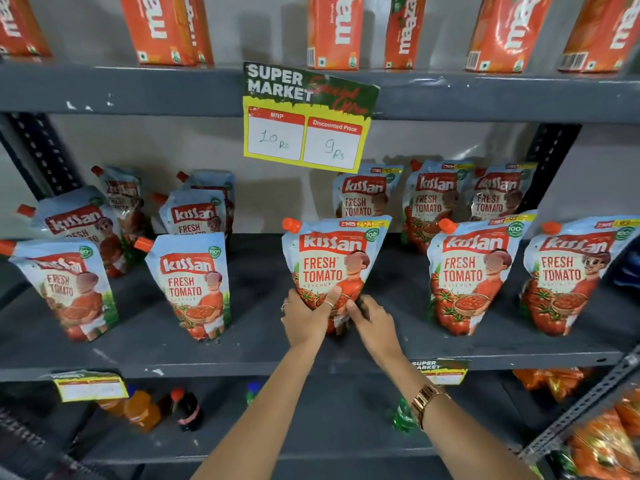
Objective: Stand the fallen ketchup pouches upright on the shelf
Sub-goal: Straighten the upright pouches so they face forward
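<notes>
A ketchup pouch with an orange cap stands upright at the front middle of the dark grey shelf. My left hand grips its lower left side, thumb across the front. My right hand holds its lower right corner and base. Upright pouches stand on both sides: two at the front left, two at the front right. Several more stand in the back row, left and right.
A yellow and green price sign hangs from the upper shelf edge above the held pouch. Orange juice cartons line the top shelf. Drink bottles stand on the shelf below. Orange snack bags lie at the lower right.
</notes>
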A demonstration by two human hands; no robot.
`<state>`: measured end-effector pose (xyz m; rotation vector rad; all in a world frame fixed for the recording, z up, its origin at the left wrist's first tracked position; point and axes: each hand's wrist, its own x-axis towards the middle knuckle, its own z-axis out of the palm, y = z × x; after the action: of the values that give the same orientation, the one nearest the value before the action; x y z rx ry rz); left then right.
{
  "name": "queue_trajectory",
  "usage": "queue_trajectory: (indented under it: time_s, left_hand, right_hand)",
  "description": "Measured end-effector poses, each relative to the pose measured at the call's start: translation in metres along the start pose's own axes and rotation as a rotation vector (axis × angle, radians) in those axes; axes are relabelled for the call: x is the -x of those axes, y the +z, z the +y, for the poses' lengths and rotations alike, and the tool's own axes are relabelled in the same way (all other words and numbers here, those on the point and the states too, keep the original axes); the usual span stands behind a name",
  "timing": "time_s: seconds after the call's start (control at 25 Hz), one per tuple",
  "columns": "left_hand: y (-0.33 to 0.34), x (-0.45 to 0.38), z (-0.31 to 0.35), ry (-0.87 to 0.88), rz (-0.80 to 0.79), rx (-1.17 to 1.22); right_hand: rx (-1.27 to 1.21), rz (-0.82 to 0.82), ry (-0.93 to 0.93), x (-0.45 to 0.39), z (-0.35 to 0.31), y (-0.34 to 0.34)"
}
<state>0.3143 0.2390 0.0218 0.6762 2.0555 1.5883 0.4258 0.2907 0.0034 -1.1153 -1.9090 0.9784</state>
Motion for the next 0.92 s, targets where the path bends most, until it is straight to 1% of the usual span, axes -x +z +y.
queue_trajectory:
  time_s: [0.2,0.32,0.52,0.6,0.68,0.76,0.84,0.92]
  left_hand:
    - [0.023,0.015,0.001,0.027,-0.035,0.002]
    - [0.036,0.026,0.004,0.045,-0.036,-0.004]
    - [0.043,0.032,0.01,0.007,-0.022,-0.035]
    - [0.041,0.037,0.01,0.005,-0.057,0.054]
    - [0.033,0.043,0.008,0.006,-0.053,0.167]
    - [0.018,0.043,0.006,-0.012,0.024,0.195]
    - [-0.001,0.04,0.003,-0.027,0.149,0.189]
    - [-0.026,0.036,-0.001,-0.009,0.256,0.184]
  right_hand:
    - [0.038,0.04,-0.015,0.007,0.016,-0.026]
    - [0.019,0.06,-0.015,0.009,0.025,-0.038]
    - [-0.04,0.001,0.022,0.009,0.027,-0.049]
    - [-0.086,0.054,0.016,0.012,0.025,-0.049]
    - [-0.073,0.188,-0.048,0.02,0.022,-0.048]
    - [-0.059,0.281,-0.168,0.025,0.017,-0.046]
    - [-0.07,0.275,-0.27,0.032,0.011,-0.043]
    - [-0.097,0.226,-0.306,0.037,0.003,-0.032]
